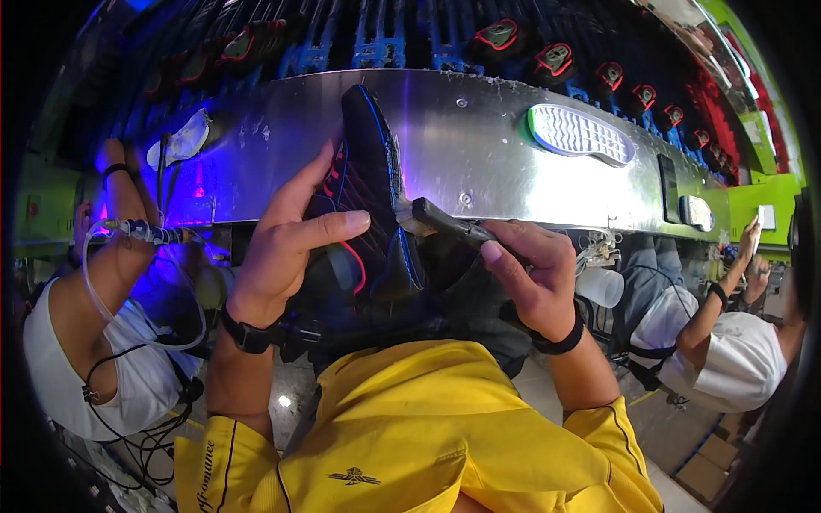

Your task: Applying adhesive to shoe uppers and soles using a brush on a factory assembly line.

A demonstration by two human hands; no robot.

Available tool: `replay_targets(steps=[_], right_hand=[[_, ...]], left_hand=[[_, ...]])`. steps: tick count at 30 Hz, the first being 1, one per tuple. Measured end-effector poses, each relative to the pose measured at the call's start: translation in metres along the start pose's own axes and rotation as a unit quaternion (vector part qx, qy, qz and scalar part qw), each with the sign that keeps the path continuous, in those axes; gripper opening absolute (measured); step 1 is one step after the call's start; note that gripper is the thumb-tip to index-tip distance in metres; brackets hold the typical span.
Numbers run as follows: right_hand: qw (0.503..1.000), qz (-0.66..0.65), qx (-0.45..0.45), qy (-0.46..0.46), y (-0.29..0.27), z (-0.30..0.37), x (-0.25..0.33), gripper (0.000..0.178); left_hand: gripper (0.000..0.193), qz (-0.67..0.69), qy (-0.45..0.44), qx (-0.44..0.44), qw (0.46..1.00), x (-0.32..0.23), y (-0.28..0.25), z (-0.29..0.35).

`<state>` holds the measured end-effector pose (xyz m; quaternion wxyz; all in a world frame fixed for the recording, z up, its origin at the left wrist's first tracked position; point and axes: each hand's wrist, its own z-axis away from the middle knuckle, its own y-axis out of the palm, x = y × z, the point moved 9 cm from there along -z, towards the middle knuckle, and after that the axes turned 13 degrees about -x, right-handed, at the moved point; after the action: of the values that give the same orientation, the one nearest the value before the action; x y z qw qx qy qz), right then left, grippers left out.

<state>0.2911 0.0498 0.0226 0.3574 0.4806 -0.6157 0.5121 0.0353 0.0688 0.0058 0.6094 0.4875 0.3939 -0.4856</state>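
A black shoe upper (369, 145) with blue and red trim stands tilted at the edge of the metal bench, toe pointing away from me. My left hand (286, 231) grips it from the left side, thumb stretched across the near part; the fingers behind it are partly hidden. My right hand (539, 269) is closed around the dark handle of a brush (445, 222). The brush's pale bristles touch the right lower edge of the shoe, about midway along. The shoe's opening faces left, with its inside mostly hidden.
On the steel bench (479, 175) lie a white sole (581, 135) to the right and another pale sole (184, 141) to the left. Behind it runs a dark roller conveyor (385, 38) carrying several shoes. Co-workers sit on both sides, and a cup (600, 287) hangs below the bench.
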Motion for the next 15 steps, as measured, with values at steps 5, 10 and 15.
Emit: replay_targets(steps=[5, 10, 15], right_hand=[[1.0, 0.019, 0.016, 0.017, -0.005, 0.0, 0.004, 0.024], [1.0, 0.019, 0.023, 0.0, -0.008, -0.001, 0.01, 0.025], [0.998, 0.052, 0.041, -0.017, -0.012, 0.002, 0.009, 0.024]], left_hand=[[0.088, 0.008, -0.005, -0.001, 1.0, -0.007, 0.005, -0.004], [0.087, 0.008, -0.003, -0.025, 1.0, -0.01, 0.002, -0.006], [0.085, 0.035, -0.026, -0.049, 0.998, -0.011, 0.001, -0.008]])
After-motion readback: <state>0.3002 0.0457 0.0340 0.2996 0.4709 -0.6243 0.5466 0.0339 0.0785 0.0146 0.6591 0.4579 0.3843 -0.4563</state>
